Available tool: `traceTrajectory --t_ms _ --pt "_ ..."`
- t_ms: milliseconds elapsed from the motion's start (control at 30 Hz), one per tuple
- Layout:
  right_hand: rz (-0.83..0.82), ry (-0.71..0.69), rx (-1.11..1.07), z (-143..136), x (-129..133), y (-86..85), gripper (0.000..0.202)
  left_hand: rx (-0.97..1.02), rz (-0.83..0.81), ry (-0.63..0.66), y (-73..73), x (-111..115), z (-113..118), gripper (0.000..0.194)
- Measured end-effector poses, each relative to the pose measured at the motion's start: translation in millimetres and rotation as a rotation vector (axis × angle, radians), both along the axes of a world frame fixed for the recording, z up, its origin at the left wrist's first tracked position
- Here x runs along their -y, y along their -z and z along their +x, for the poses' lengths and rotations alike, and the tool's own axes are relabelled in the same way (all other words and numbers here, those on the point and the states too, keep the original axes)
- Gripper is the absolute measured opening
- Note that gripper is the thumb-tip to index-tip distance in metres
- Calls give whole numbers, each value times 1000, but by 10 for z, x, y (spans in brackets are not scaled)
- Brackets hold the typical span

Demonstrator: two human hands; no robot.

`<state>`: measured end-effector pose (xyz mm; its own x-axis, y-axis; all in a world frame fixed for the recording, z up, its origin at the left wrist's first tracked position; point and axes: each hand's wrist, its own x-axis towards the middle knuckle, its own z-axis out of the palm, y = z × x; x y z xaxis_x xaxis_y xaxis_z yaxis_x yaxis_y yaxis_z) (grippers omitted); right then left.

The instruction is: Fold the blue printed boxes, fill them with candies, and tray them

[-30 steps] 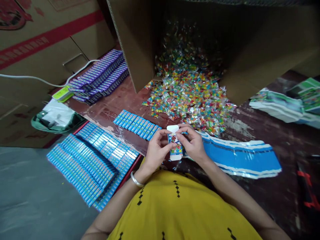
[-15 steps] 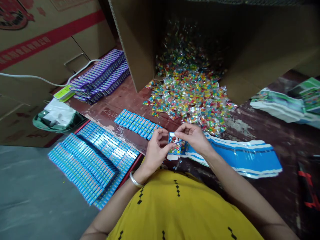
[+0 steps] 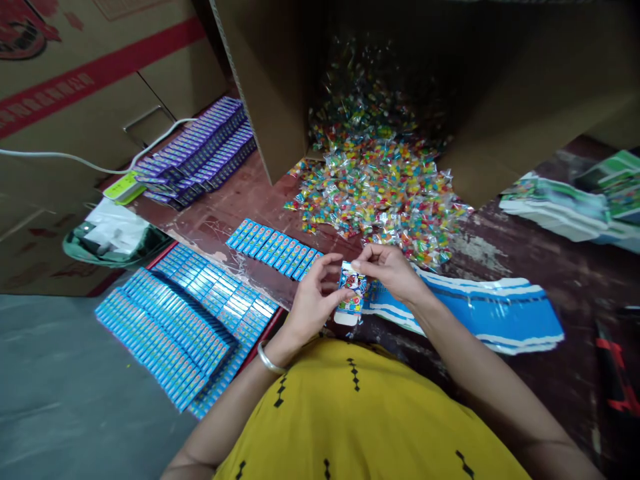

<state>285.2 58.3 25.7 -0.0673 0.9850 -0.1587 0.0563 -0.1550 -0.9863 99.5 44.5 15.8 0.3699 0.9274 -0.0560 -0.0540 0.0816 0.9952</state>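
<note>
A small printed candy box point(image 3: 351, 288), blue and white with cartoon figures, is between my hands with a white flap showing at its lower end. My left hand point(image 3: 314, 297) grips its left side, the thumb lying across the printed face. At the box's upper end my right hand point(image 3: 391, 272) pinches the edge between thumb and fingers. Just left of my hands stands a row of finished-looking blue boxes point(image 3: 275, 248). A fanned stack of flat blue cartons point(image 3: 493, 312) lies under and beyond my right forearm.
Clear packets of colourful candy point(image 3: 380, 193) spill from a large open cardboard box point(image 3: 280, 100). More blue boxes point(image 3: 165, 333) fill a tray at left. Purple boxes point(image 3: 200, 157) are stacked behind, near a green bag point(image 3: 80, 247). Green-white flat cartons point(image 3: 555, 207) lie at right.
The candy box sits slightly lower and more tilted, and my left fingers have lifted a little away from its upper edge. Both hands still hold it.
</note>
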Motion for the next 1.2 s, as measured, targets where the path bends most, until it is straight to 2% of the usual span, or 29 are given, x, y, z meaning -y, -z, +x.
traceTrajectory --t_ms 100,200,300,400,467,533,567,600,700,767,833,900,1000,1100,1200 --pt "131 -50 78 -3 67 -46 17 -7 21 -25 -1 -6 -4 46" --pt "179 -75 74 -49 176 -32 14 17 1 -27 7 1 5 32" --pt "173 -85 95 -66 229 13 14 40 -72 -13 39 3 18 31" --pt "170 -75 198 105 159 -14 18 -20 -73 -62 80 -27 5 30" --pt "204 72 391 353 82 -85 19 -79 -56 -106 93 -63 -20 30" --pt "230 231 710 642 33 -162 15 -96 -76 -135 85 -92 -47 31" --pt "209 237 873 771 26 -189 15 -81 -109 -140 73 -102 -58 33" --pt "166 178 986 875 30 -202 16 -56 -150 -142 58 -107 -65 36" --pt "72 -9 1163 1012 80 -152 17 34 -281 -117 14 -109 -67 47" --pt "56 -30 1242 998 109 -72 16 75 -340 -86 -3 -109 -59 52" --pt "50 20 1288 972 113 -6 11 79 -354 -47 -1 -113 -53 50" --pt "77 129 1254 966 99 9 13 30 -308 1 22 -120 -51 42" --pt "199 286 1018 953 82 -94 14 -95 -172 59 93 -116 -40 30" --pt "309 331 688 834 95 -290 17 -144 -115 74 163 -87 1 26" --pt "342 321 499 605 123 -448 18 -113 -138 108 164 -55 61 29"
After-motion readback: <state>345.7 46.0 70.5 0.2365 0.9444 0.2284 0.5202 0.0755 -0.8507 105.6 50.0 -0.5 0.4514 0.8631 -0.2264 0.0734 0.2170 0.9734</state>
